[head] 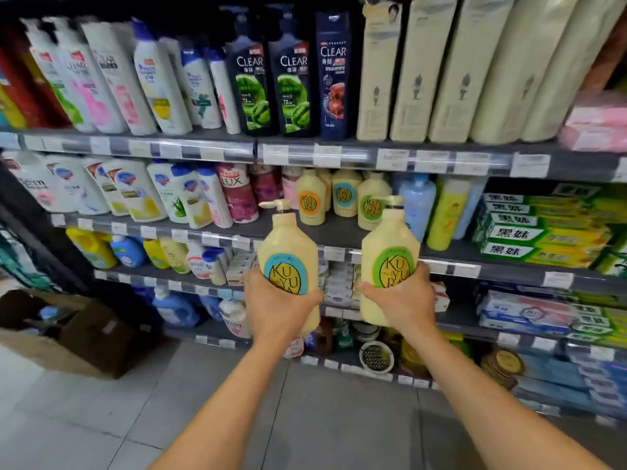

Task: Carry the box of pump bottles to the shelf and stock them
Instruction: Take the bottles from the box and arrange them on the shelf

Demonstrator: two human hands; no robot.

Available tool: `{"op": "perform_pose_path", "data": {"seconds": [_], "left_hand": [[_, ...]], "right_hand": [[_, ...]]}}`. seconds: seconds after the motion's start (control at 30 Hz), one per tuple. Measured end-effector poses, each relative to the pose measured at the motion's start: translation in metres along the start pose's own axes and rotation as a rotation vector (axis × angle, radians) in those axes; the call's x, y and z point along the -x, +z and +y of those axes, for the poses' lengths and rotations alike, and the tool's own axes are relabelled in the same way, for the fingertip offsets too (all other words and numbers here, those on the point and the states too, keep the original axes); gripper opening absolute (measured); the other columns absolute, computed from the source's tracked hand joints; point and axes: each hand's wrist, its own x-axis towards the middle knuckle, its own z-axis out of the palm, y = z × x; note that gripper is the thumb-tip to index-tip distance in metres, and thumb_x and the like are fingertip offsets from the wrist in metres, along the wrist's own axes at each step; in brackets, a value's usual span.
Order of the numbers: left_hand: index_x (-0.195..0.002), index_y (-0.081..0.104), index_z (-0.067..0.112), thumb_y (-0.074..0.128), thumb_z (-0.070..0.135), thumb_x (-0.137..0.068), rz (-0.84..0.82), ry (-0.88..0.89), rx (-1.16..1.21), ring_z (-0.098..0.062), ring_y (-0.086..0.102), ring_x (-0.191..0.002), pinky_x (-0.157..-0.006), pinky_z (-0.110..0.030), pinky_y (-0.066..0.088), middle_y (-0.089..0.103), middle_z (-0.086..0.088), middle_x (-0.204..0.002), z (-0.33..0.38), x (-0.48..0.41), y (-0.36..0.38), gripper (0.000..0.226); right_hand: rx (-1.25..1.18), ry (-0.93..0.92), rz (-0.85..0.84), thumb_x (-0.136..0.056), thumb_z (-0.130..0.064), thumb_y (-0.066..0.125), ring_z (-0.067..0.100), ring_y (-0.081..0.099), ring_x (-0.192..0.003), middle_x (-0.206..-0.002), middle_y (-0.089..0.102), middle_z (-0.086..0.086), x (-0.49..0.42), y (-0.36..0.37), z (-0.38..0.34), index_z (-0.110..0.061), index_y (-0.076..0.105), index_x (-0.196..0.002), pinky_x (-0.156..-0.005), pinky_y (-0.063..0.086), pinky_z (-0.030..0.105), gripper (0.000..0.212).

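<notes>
My left hand (276, 305) grips a cream pump bottle with a blue label (286, 245), held upright in front of the shelf. My right hand (402, 300) grips a matching cream pump bottle with a green label (390, 245), also upright. Both bottles hover just before the edge of the second shelf (339, 232). On that shelf, behind them, stand three similar cream bottles (342, 195) with orange, blue and green labels. A brown cardboard box (91, 330) sits open on the floor at the left, with blue items dimly visible inside.
The shelving is packed: shampoo bottles (252, 86) on the top shelf, soap bottles (135, 191) to the left, toothpaste boxes (539, 232) to the right. Price tags line each shelf edge. Grey tiled floor (237, 401) lies below my arms.
</notes>
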Motion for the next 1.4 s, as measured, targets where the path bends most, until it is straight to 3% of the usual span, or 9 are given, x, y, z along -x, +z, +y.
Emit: {"op": "perform_pose_path", "data": {"seconds": [0.1, 0.23, 0.3, 0.4, 0.5, 0.6, 0.7, 1.27, 1.4], "left_hand": [[-0.102, 0.049, 0.022, 0.086, 0.043, -0.029, -0.061, -0.026, -0.017, -0.016, 0.063, -0.087, -0.066, -0.032, 0.059, 0.059, 0.002, -0.096, -0.006, -0.041, 0.028, 0.084], [-0.102, 0.052, 0.018, 0.089, 0.038, -0.031, -0.145, 0.007, 0.014, -0.015, 0.065, -0.083, -0.06, -0.025, 0.058, 0.061, 0.0, -0.096, -0.026, -0.091, 0.072, 0.083], [-0.101, 0.054, 0.015, 0.091, 0.031, -0.035, -0.186, 0.03, 0.047, -0.01, 0.067, -0.077, -0.053, -0.016, 0.054, 0.065, 0.001, -0.09, -0.038, -0.113, 0.091, 0.078], [-0.102, 0.052, 0.016, 0.09, 0.036, -0.037, -0.185, 0.071, 0.029, -0.008, 0.064, -0.076, -0.054, -0.016, 0.048, 0.064, 0.004, -0.088, -0.042, -0.139, 0.11, 0.078], [-0.102, 0.046, 0.021, 0.091, 0.033, -0.042, -0.206, 0.113, 0.019, 0.0, 0.059, -0.075, -0.05, -0.009, 0.039, 0.06, 0.006, -0.09, -0.042, -0.161, 0.126, 0.076], [-0.104, 0.042, 0.023, 0.09, 0.036, -0.042, -0.194, 0.131, 0.02, -0.014, 0.06, -0.087, -0.055, -0.014, 0.04, 0.059, -0.001, -0.101, -0.039, -0.181, 0.139, 0.079], [-0.107, 0.043, 0.022, 0.091, 0.038, -0.043, -0.195, 0.149, 0.03, -0.016, 0.059, -0.093, -0.058, -0.015, 0.041, 0.057, -0.002, -0.107, -0.037, -0.197, 0.152, 0.082], [-0.115, 0.042, 0.014, 0.093, 0.037, -0.041, -0.181, 0.191, 0.032, -0.022, 0.056, -0.104, -0.085, -0.039, 0.055, 0.051, -0.007, -0.114, -0.032, -0.231, 0.173, 0.092], [-0.117, 0.042, 0.012, 0.093, 0.036, -0.043, -0.176, 0.203, 0.021, -0.022, 0.054, -0.106, -0.084, -0.036, 0.054, 0.049, -0.007, -0.115, -0.031, -0.231, 0.176, 0.093]], "right_hand": [[0.045, 0.028, 0.041, -0.051, -0.043, 0.091, 0.022, 0.05, -0.093, -0.102, 0.051, 0.001, -0.03, 0.021, 0.002, -0.016, 0.04, -0.112, -0.076, 0.044, 0.032, 0.084], [0.02, 0.018, 0.146, -0.048, -0.04, 0.092, 0.021, 0.054, -0.094, -0.106, 0.056, 0.005, -0.067, 0.05, 0.018, -0.013, 0.044, -0.115, -0.073, 0.043, 0.029, 0.086], [-0.01, 0.01, 0.202, -0.046, -0.038, 0.091, 0.02, 0.057, -0.093, -0.105, 0.058, 0.004, -0.087, 0.065, 0.026, -0.015, 0.047, -0.11, -0.071, 0.043, 0.027, 0.081], [-0.058, 0.004, 0.294, -0.044, -0.041, 0.09, 0.019, 0.058, -0.094, -0.106, 0.059, 0.002, -0.121, 0.087, 0.036, -0.023, 0.047, -0.105, -0.072, 0.044, 0.025, 0.077], [-0.093, -0.025, 0.375, -0.044, -0.043, 0.09, 0.017, 0.056, -0.096, -0.108, 0.058, 0.0, -0.155, 0.111, 0.039, -0.018, 0.049, -0.114, -0.076, 0.045, 0.025, 0.084], [-0.114, -0.058, 0.427, -0.044, -0.043, 0.091, 0.013, 0.054, -0.096, -0.111, 0.055, 0.0, -0.186, 0.132, 0.039, -0.015, 0.048, -0.118, -0.079, 0.046, 0.023, 0.089], [-0.081, -0.094, 0.446, -0.045, -0.042, 0.09, 0.015, 0.054, -0.103, -0.115, 0.055, 0.002, -0.208, 0.151, 0.039, -0.013, 0.046, -0.123, -0.086, 0.049, 0.027, 0.094], [-0.03, -0.172, 0.455, -0.051, -0.038, 0.092, 0.011, 0.049, -0.108, -0.123, 0.053, 0.004, -0.247, 0.18, 0.059, -0.012, 0.038, -0.134, -0.087, 0.043, 0.019, 0.102], [-0.039, -0.22, 0.409, -0.055, -0.035, 0.09, 0.015, 0.051, -0.117, -0.128, 0.052, 0.004, -0.242, 0.173, 0.063, -0.013, 0.037, -0.136, -0.097, 0.047, 0.028, 0.099]]}}
